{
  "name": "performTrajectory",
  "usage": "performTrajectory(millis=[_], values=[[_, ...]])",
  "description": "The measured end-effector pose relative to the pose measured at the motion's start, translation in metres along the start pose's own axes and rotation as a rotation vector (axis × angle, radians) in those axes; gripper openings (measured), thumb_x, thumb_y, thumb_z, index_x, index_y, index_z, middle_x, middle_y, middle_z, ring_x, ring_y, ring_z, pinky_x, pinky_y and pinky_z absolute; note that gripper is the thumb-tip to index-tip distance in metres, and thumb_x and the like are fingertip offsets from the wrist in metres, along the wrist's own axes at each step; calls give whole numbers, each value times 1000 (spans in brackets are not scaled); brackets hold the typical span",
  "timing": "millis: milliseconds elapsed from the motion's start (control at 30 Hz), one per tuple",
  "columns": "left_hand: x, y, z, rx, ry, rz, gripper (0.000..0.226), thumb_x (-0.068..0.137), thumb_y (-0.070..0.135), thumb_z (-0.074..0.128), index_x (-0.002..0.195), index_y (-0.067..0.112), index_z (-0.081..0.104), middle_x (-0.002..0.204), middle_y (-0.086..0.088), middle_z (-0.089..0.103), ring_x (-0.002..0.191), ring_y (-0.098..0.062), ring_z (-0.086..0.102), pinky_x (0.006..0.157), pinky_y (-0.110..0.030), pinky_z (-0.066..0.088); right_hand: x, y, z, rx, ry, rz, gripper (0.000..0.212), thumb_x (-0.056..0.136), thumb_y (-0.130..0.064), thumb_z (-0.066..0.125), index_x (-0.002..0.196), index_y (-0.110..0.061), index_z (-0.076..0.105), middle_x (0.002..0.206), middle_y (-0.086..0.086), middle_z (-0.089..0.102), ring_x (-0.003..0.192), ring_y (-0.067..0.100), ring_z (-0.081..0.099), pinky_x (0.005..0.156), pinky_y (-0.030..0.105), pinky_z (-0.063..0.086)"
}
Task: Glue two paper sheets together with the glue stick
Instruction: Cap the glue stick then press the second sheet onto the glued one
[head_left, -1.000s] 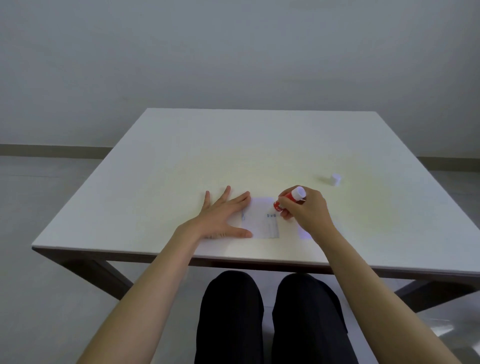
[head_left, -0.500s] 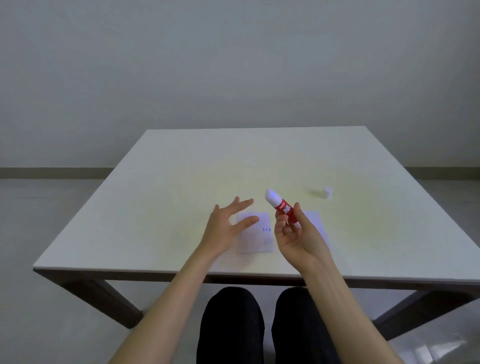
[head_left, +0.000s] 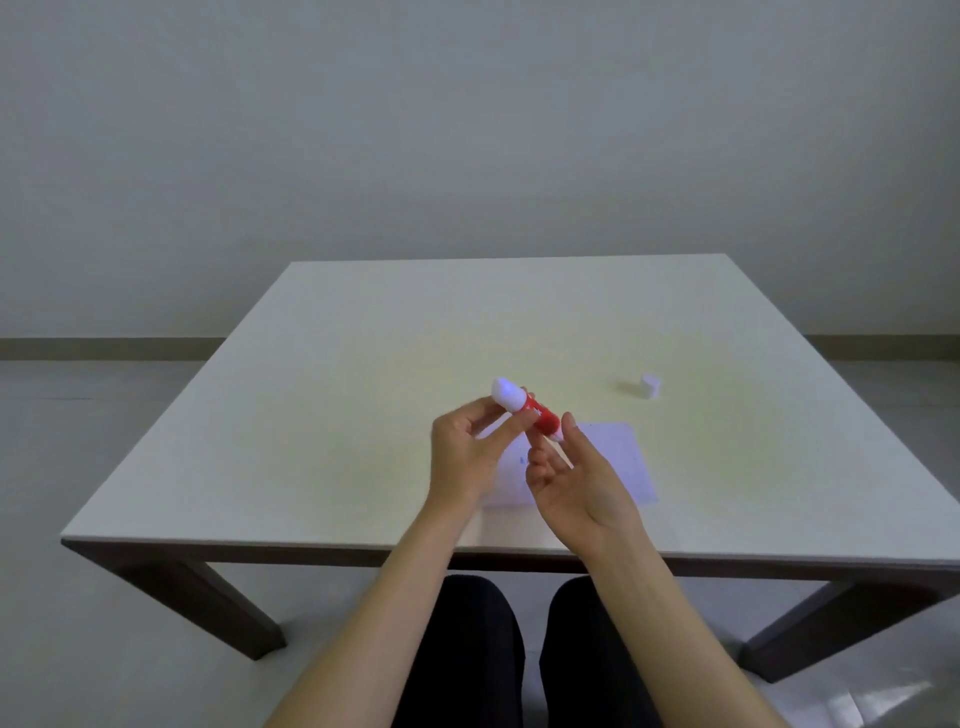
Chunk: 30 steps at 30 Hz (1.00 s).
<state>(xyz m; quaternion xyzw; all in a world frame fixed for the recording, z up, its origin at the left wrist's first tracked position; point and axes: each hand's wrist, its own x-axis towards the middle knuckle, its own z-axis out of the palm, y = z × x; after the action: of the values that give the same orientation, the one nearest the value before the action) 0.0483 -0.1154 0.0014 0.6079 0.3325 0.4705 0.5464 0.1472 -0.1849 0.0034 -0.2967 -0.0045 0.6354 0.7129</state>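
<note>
A red glue stick (head_left: 541, 419) with its white end pointing up and left is held in the air above the table (head_left: 363, 415). My left hand (head_left: 462, 460) pinches it near the white end with thumb and forefinger. My right hand (head_left: 579, 486) grips its lower end, palm turned up. A white paper sheet (head_left: 621, 462) lies flat on the table behind my right hand. Another sheet (head_left: 506, 491) with faint blue marks lies between and below my hands, mostly hidden by them. The small white cap (head_left: 649, 387) stands apart at the right.
The table's front edge (head_left: 311, 545) runs just below my wrists, with dark legs beneath. My knees in black trousers (head_left: 519, 649) are under it. A plain wall rises behind the table.
My left hand lifted off the sheet and took hold of the glue stick near its white end. My right hand raised the stick from the paper and turned its end upward.
</note>
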Motion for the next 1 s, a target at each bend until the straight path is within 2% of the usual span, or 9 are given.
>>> performTrajectory(millis=[100,167,233,333,467,567,767,900,1000], values=[[36,23,-25,115,17,127,18,81,27,68,69,17,76,77,4,78,80,-3,69,78,-11,46,1,-10,-8,-127,36,-52,23,87,-25,62,107,-15,63,107,7,66,57,13,59,60,24,49],[65,37,-44,297,90,140,25,81,32,64,64,18,75,70,9,76,57,2,57,57,-8,41,0,-17,-12,-195,13,-91,24,88,-23,60,111,-16,63,108,5,66,62,14,59,65,25,47],[89,41,-61,503,124,103,29,80,36,60,60,19,73,64,14,72,44,-4,38,41,-9,28,-2,-20,-13,-267,-13,-121,31,80,-23,66,110,-17,65,101,3,69,63,14,59,67,26,46],[110,32,-75,669,80,57,38,84,41,57,59,15,71,60,9,70,43,-9,35,42,-13,28,-4,-20,-12,-347,-55,-137,46,63,-24,73,108,-15,66,89,1,72,62,15,59,66,27,45],[117,12,-81,719,81,-6,44,85,45,55,59,14,71,61,3,67,48,-12,33,48,-22,28,-6,-17,-15,-449,-101,-126,32,79,-14,67,110,-12,64,90,4,71,61,16,59,64,27,46],[117,2,-84,713,81,-27,39,84,41,57,58,16,72,57,9,66,48,-9,36,47,-17,28,-7,-18,-16,-508,-102,-136,22,89,-8,59,109,-11,65,90,4,70,61,16,58,64,26,47],[117,-8,-90,667,105,-47,41,86,43,58,59,15,73,64,7,69,52,-7,37,43,-10,31,-8,-16,-16,-553,-133,-160,20,90,-7,56,106,-11,66,88,4,71,61,15,58,61,24,49],[116,-11,-93,677,96,-58,42,86,43,58,58,15,72,61,15,67,49,-5,39,43,-10,31,-7,-13,-14,-549,-146,-158,19,91,-6,55,105,-10,66,87,4,71,60,16,57,60,24,49],[115,-15,-95,681,91,-72,40,85,41,58,59,14,73,64,8,69,50,-6,38,43,-10,31,-7,-13,-14,-544,-145,-157,18,90,-6,55,104,-10,67,85,4,71,60,16,58,59,23,50]])
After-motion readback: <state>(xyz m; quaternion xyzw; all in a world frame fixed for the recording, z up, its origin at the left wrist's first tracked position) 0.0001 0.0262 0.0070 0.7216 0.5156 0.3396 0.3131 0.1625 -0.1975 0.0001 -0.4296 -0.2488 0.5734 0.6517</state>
